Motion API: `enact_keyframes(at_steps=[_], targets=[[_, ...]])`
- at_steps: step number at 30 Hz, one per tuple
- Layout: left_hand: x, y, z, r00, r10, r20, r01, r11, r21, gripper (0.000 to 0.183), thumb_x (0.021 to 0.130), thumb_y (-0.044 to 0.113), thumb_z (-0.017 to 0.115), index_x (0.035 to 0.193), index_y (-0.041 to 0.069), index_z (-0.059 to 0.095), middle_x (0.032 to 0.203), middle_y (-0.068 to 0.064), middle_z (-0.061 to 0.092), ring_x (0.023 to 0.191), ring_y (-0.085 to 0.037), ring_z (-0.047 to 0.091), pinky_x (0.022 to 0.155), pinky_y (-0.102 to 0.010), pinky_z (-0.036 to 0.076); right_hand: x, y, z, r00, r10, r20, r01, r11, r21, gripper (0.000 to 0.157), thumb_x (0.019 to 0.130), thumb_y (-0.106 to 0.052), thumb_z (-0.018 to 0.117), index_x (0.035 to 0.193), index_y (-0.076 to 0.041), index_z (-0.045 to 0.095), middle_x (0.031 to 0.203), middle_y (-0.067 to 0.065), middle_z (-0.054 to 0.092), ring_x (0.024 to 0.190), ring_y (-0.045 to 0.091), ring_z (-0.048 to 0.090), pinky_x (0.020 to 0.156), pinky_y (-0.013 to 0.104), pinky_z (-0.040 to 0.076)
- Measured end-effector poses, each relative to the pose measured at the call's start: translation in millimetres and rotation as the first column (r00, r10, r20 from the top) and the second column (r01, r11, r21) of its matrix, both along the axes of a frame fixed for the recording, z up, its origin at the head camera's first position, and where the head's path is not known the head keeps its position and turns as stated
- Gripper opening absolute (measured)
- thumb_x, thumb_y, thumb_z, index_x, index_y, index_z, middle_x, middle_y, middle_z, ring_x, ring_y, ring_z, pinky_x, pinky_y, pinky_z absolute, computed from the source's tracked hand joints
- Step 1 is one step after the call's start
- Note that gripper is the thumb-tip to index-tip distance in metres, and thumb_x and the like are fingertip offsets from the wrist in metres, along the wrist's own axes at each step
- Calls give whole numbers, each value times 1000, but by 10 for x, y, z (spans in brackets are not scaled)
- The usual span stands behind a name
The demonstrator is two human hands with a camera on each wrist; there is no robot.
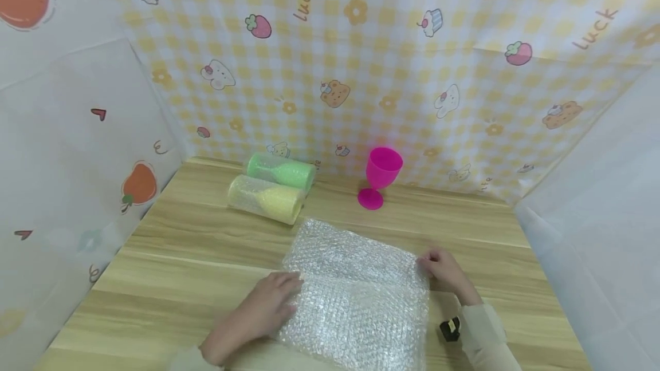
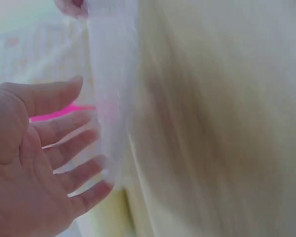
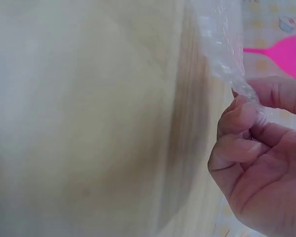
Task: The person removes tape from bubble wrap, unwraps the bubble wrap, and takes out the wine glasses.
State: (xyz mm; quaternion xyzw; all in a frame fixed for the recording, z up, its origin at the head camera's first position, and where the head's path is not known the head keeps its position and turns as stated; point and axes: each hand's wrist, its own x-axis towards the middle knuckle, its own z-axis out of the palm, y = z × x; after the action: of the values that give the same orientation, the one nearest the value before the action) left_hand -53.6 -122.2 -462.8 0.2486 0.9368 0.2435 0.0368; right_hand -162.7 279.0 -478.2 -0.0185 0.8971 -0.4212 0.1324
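A sheet of clear bubble wrap (image 1: 361,302) lies across the front of the wooden table, a crease running over its middle. At its right edge, the right hand (image 1: 446,271) pinches a corner between thumb and curled fingers; the right wrist view shows the gathered film (image 3: 234,81) there. The left hand (image 1: 265,308) is at the sheet's left edge. In the left wrist view its fingers are spread and nearly straight, their tips against the film (image 2: 113,89). Behind the sheet, a bright pink goblet (image 1: 384,168) stands upright and unwrapped.
Two goblets in bubble wrap lie on their sides at the back left, a green one (image 1: 289,173) behind a yellow one (image 1: 273,199). Patterned cloth (image 1: 335,50) hangs behind the table (image 1: 170,233). White sheets flank both sides. A small black object (image 1: 450,329) is by the right sleeve.
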Motion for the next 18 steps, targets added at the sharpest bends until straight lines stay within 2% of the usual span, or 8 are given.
enact_keyframes(at_steps=[3, 5, 7, 9, 11, 13, 18], targets=[[218, 159, 32, 999, -39, -30, 38, 998, -54, 45, 84, 27, 57, 125, 10, 52, 135, -11, 46, 125, -32, 41, 102, -52, 33, 146, 111, -16, 997, -78, 29, 79, 997, -24, 24, 88, -13, 54, 68, 0, 51, 54, -4, 41, 51, 7, 40, 48, 21, 38], [332, 282, 22, 992, -112, -62, 106, 990, -90, 44, 86, 31, 54, 125, 12, 52, 134, -8, 48, 124, -29, 43, 102, -48, 35, 269, 182, -10, 989, -133, 59, 136, 990, -38, 28, 90, -15, 51, 65, -3, 46, 53, -5, 39, 49, 7, 38, 47, 21, 36], [404, 411, -4, 973, -213, -90, 201, 971, -126, 43, 89, 36, 49, 126, 13, 52, 131, -8, 51, 121, -28, 47, 98, -45, 41, 408, 256, -2, 968, -221, 121, 226, 974, -29, 28, 91, -18, 49, 66, -7, 44, 55, -5, 39, 51, 8, 39, 49, 22, 36], [443, 527, -41, 949, -302, -86, 287, 945, -156, 45, 92, 40, 42, 128, 13, 50, 130, -8, 52, 119, -26, 49, 94, -41, 44, 556, 323, -1, 940, -299, 164, 305, 952, -16, 29, 93, -21, 47, 67, -9, 44, 57, -5, 40, 53, 9, 40, 51, 23, 38], [445, 632, -79, 935, -348, -63, 333, 926, -177, 48, 95, 43, 35, 130, 12, 48, 130, -9, 52, 119, -27, 49, 92, -39, 46, 702, 382, -19, 906, -369, 207, 382, 924, -23, 27, 93, -23, 45, 68, -10, 45, 58, -6, 42, 54, 8, 41, 52, 23, 38], [425, 724, -107, 942, -335, -11, 327, 927, -186, 49, 96, 44, 31, 130, 13, 47, 132, -8, 50, 121, -28, 48, 93, -41, 46, 851, 434, -33, 872, -424, 247, 450, 891, -59, 25, 93, -23, 44, 71, -11, 45, 59, -6, 42, 54, 8, 42, 52, 22, 39], [272, 934, -141, 971, -216, 97, 234, 943, -238, 56, 91, 52, 35, 131, 14, 46, 142, -4, 40, 130, -30, 36, 101, -47, 38, 1191, 607, -93, 799, -504, 327, 553, 830, -70, 22, 90, -26, 46, 80, -6, 49, 64, -6, 49, 58, 8, 46, 54, 23, 42]])
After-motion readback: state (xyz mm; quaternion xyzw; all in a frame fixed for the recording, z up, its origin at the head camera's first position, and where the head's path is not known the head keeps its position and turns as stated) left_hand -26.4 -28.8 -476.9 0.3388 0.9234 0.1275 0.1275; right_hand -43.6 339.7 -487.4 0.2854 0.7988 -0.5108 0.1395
